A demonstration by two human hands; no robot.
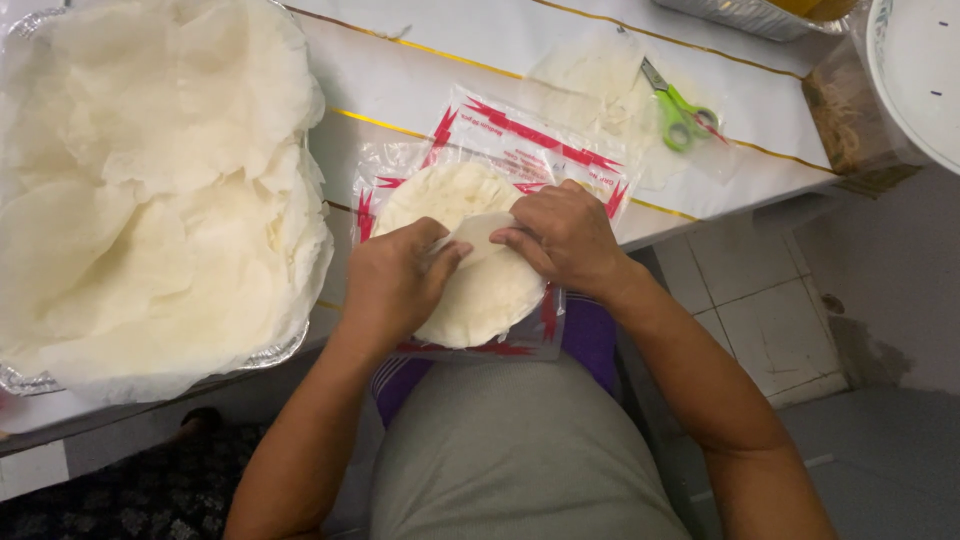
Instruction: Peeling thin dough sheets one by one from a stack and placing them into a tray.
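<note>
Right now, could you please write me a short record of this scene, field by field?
left hand: pinching the edge of a thin round wrapper
right hand: gripping the same wrapper from the other side
stack: pale round wrappers on a clear plastic bag with red print
tray: foil tray at the left, heaped with separated sheets
scissors: green-handled, lying on the white table, apart from both hands

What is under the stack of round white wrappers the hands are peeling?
The wrapper stack lies on its clear red-printed plastic packet, which rests on the white table edge. Whatever is beneath the stack's middle is covered.
</note>
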